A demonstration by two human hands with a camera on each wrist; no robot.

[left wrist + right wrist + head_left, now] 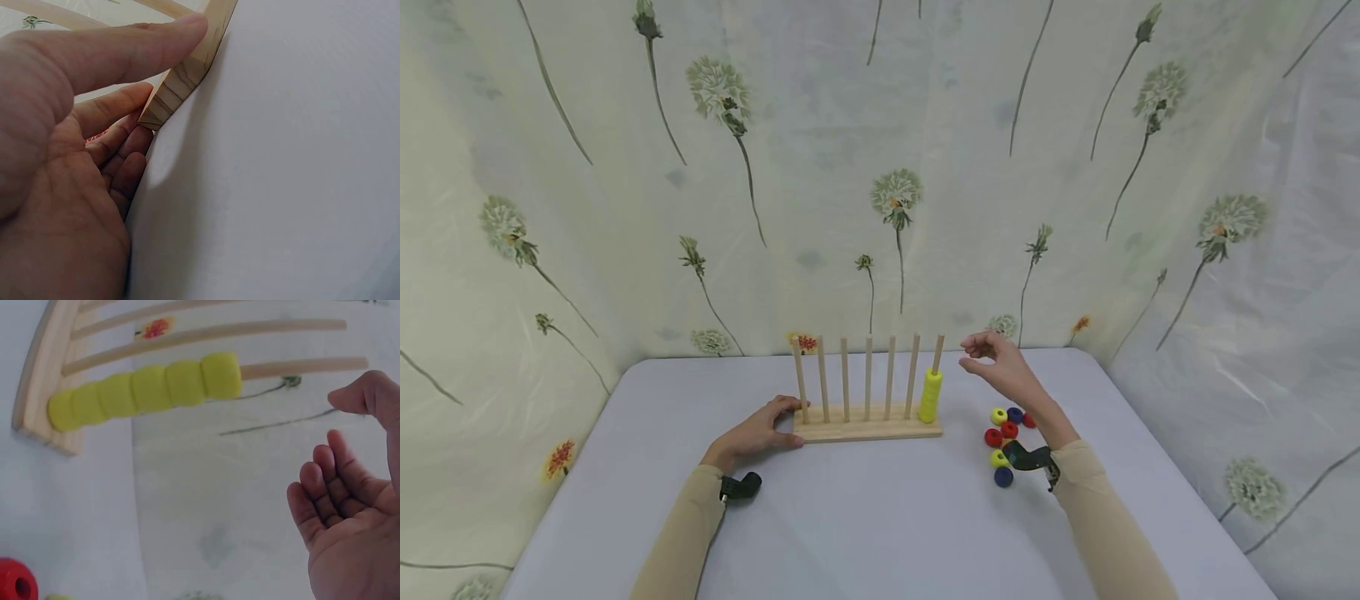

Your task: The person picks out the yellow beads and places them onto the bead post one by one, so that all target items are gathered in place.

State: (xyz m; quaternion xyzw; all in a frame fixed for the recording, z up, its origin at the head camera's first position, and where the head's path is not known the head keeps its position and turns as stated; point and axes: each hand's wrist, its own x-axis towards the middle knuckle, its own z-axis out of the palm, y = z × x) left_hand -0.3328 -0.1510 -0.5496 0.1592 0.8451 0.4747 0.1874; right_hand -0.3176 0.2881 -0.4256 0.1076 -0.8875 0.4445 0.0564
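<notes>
A wooden peg rack (872, 430) stands on the table, several upright pegs rising from its flat base. My left hand (771, 427) holds the base's left end, thumb at the front and fingers behind; the left wrist view shows the thumb (181, 39) over the wood's edge. Yellow beads (150, 389) are stacked on the rightmost peg, whose bare tip (306, 367) sticks out above them. Just right of that tip, my right hand (1006, 367) hovers with nothing in it, thumb and fingers apart and loosely bent. The other pegs carry no beads.
Loose beads lie in a cluster on the table to the right, below the right forearm: red (993, 437), yellow (998, 415) and dark blue (1003, 477). A flower-printed curtain (820, 167) hangs behind the table's back edge and along both sides.
</notes>
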